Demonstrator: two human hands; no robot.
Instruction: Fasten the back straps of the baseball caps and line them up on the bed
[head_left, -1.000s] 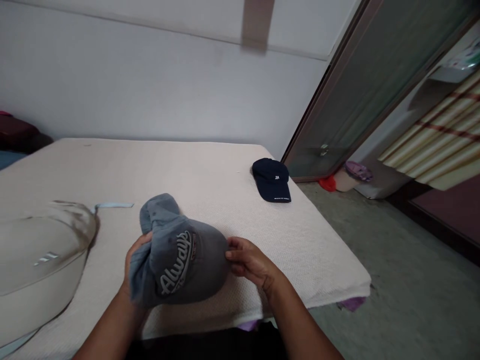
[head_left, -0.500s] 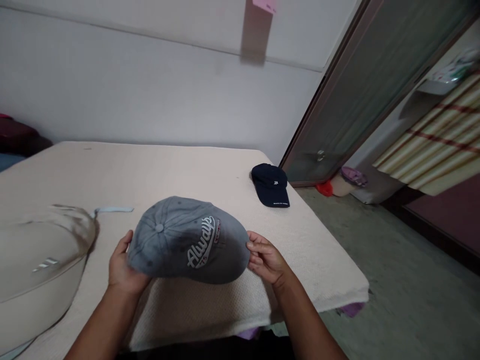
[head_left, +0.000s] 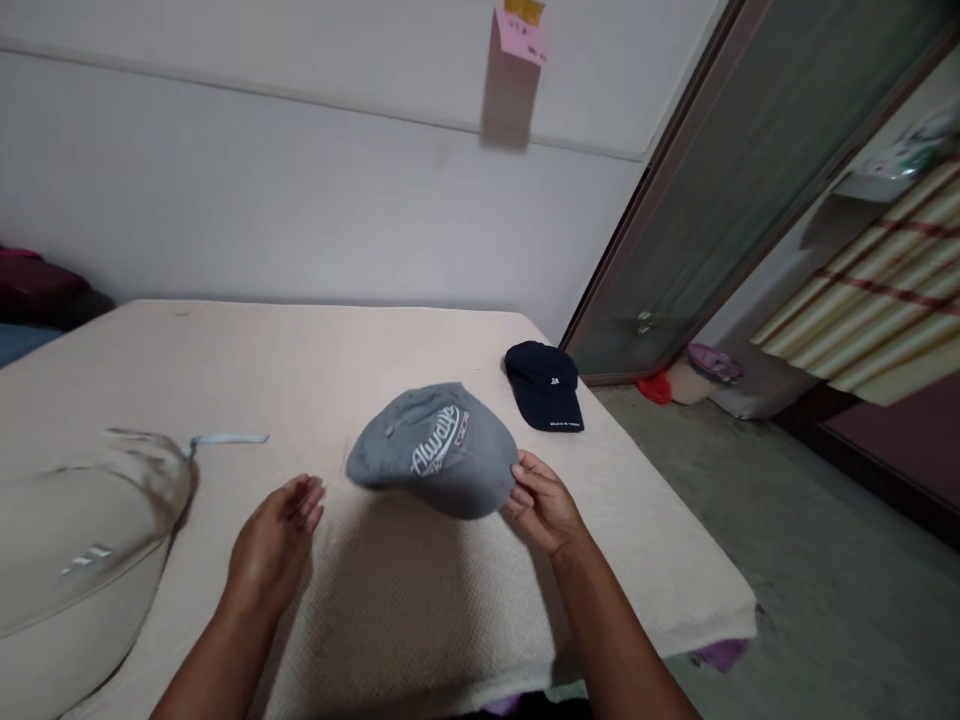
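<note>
A grey baseball cap (head_left: 480,470) with "Always" lettering hangs above the bed, pinched at the edge of its brim by my right hand (head_left: 546,503). Its crown points left and looks slightly blurred. Away from the cap, to its left, my left hand (head_left: 274,540) is raised with loosely curled fingers and nothing in them. A navy cap (head_left: 544,385) with a small white logo lies behind and to the right. At the left edge sits a large beige cap (head_left: 82,550), partly out of view, with a pale strap (head_left: 229,438) beside it.
A cream textured cover (head_left: 300,350) spreads over the flat surface up to the white wall (head_left: 300,200). A pink note (head_left: 520,38) is stuck there. On the right stand a framed glass door (head_left: 675,200), a bin (head_left: 694,382) and a striped curtain (head_left: 870,290) above the floor.
My left hand has let go of the grey cap's crown and drawn apart from it. The cap has moved slightly up and right, still held by my right hand.
</note>
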